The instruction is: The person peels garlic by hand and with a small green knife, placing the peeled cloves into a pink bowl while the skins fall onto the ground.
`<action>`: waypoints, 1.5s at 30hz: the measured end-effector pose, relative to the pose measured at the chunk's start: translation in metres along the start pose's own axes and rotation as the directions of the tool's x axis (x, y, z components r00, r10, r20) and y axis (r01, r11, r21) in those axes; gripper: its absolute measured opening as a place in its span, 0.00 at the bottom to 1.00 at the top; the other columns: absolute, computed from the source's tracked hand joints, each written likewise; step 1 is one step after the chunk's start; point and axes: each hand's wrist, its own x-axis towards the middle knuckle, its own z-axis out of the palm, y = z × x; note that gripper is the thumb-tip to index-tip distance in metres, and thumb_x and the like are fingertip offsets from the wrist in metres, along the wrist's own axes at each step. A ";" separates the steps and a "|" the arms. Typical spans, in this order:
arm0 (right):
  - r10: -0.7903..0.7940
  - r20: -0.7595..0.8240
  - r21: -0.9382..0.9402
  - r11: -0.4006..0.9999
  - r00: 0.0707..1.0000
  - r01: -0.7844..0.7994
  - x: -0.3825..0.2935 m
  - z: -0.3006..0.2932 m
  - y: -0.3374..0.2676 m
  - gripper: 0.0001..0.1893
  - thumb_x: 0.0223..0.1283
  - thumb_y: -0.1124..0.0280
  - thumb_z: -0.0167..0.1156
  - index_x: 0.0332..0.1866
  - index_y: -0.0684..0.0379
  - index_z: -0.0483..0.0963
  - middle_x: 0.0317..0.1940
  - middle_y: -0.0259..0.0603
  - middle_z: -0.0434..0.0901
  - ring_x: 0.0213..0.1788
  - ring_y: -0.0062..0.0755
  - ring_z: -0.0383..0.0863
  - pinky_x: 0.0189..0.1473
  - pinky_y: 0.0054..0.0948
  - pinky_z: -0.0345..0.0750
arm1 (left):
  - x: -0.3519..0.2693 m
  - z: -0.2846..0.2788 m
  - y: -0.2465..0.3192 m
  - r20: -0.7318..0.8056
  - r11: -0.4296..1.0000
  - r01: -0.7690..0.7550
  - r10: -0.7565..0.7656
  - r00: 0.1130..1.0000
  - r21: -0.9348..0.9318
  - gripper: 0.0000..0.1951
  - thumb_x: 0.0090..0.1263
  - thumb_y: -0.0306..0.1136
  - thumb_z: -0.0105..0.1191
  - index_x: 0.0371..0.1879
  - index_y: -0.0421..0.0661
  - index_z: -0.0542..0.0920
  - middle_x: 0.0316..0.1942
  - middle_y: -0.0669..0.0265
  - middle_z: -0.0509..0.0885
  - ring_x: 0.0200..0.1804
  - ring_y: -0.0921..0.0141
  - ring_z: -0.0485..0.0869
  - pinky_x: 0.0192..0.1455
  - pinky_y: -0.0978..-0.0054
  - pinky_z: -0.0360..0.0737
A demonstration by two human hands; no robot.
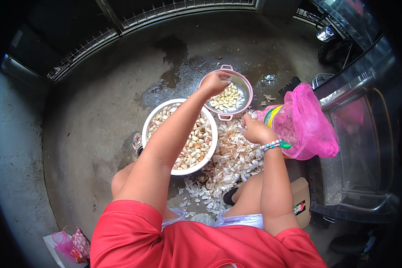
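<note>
My left hand [216,82] is over the left part of a pink-rimmed colander [251,95], its fingers loosely bent and apart, with nothing seen between them. Peeled garlic cloves [226,98] lie in the colander. Lower right of it, my right hand [257,130] is curled above a heap of garlic skins [238,147]; its grip is hidden. A green, handle-like end [285,144] shows beside my beaded bracelet [270,145]. Under my left forearm stands a white round basin [214,134] full of unpeeled garlic cloves [199,142].
A pink mesh bag [318,127] covers a container right of my right hand. A grey vehicle part or panel [355,150] stands at the right. Wet patches darken the concrete floor [87,127]. A bag of garlic [81,243] lies lower left.
</note>
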 end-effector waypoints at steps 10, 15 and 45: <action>-0.056 0.092 -0.051 0.997 0.994 0.061 0.002 0.002 -0.011 0.12 0.51 0.71 0.48 0.40 0.62 0.71 0.41 0.55 0.77 0.47 0.51 0.76 0.49 0.40 0.71 | -0.084 0.010 -0.212 0.146 0.824 0.171 -0.292 0.945 0.541 0.12 0.49 0.32 0.58 0.34 0.49 0.84 0.33 0.55 0.83 0.37 0.60 0.82 0.44 0.68 0.77; 0.062 0.222 -0.225 0.974 0.973 -0.011 0.018 0.022 -0.004 0.16 0.46 0.75 0.49 0.40 0.66 0.77 0.44 0.57 0.77 0.47 0.48 0.78 0.50 0.39 0.74 | -0.134 0.077 -0.224 -0.082 0.830 0.062 -0.020 0.996 0.555 0.20 0.49 0.32 0.59 0.44 0.49 0.78 0.41 0.52 0.79 0.46 0.57 0.77 0.49 0.64 0.74; -0.279 -0.368 0.413 0.806 0.887 0.425 0.024 0.088 -0.095 0.16 0.43 0.62 0.65 0.36 0.62 0.78 0.29 0.53 0.80 0.34 0.48 0.80 0.40 0.37 0.76 | -0.164 -0.028 -0.107 0.341 0.327 0.401 -0.227 0.912 -0.855 0.12 0.63 0.24 0.52 0.44 0.48 0.69 0.31 0.70 0.76 0.28 0.77 0.76 0.38 0.74 0.80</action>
